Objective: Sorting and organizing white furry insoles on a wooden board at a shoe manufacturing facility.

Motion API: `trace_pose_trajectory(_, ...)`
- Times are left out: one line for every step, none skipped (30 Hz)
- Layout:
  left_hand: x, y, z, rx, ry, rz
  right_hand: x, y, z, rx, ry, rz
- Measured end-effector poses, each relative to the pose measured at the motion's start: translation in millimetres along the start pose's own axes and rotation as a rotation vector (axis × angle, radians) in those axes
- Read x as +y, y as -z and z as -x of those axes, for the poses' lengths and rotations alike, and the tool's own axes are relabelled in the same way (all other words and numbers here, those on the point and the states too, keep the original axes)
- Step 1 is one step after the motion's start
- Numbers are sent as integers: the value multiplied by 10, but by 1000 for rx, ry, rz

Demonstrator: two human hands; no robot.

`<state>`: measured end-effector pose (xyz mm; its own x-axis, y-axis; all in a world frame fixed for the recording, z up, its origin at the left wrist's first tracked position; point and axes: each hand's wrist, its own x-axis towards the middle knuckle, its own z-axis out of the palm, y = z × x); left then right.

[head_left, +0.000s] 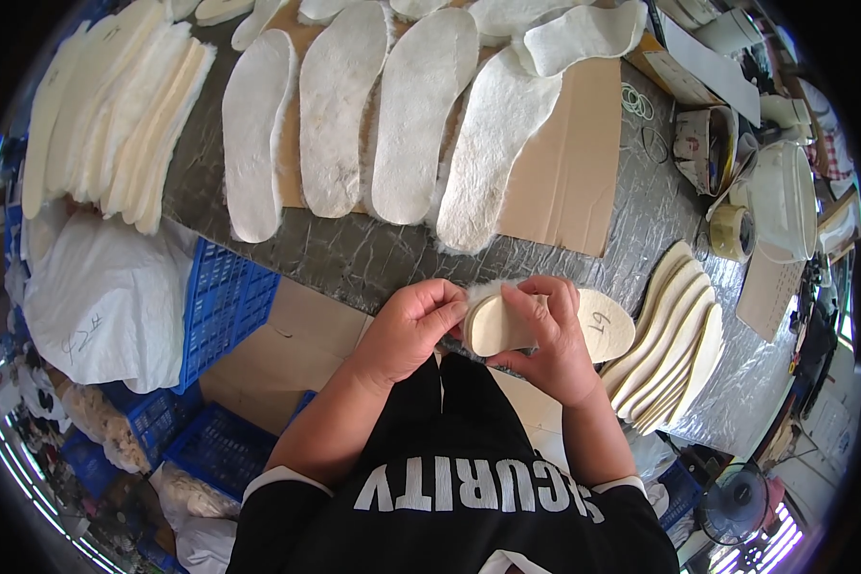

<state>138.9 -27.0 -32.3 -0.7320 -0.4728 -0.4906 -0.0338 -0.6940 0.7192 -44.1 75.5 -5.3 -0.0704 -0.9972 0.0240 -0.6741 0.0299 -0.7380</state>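
A cream insole (499,330) with white fleece along its far edge is in my hands above my lap, at the near edge of the table. My right hand (560,346) grips it across the middle, thumb below and fingers over the top. The thumb and forefinger of my left hand (404,333) are pinched together at its left tip, by the fleece. A rounded end with a handwritten mark (605,327) sticks out right of my right hand. Whether it belongs to the same insole or a second layer, I cannot tell.
Several white fleece insoles (341,110) lie in a row on cardboard (569,163). Stacks of insoles stand at the far left (115,110) and right (670,344). Tape (732,232) and a clear tub (783,201) sit at right. Blue crates (222,311) stand left.
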Motion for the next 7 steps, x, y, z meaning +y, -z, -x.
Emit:
trace_pose_trajectory(1,-4,0,-1,1,0,0,-2,2,1,-1,0)
trace_pose_trajectory(1,-9,1,-1,4,21,-1,-4,3,0,-2,4)
trace_pose_trajectory(3,-13,2,-1,7,41,-2,-7,4,0,-4,8)
trace_pose_trajectory(6,-14,3,-2,8,40,-2,-11,6,1,-5,8)
trace_pose_trajectory(10,-15,4,-4,6,31,-1,-16,7,2,-5,7)
trace_pose_trajectory(16,-16,6,-6,3,21,0,-22,9,3,-6,6)
trace_pose_trajectory(21,-19,5,-8,0,15,3,-28,16,2,-8,4)
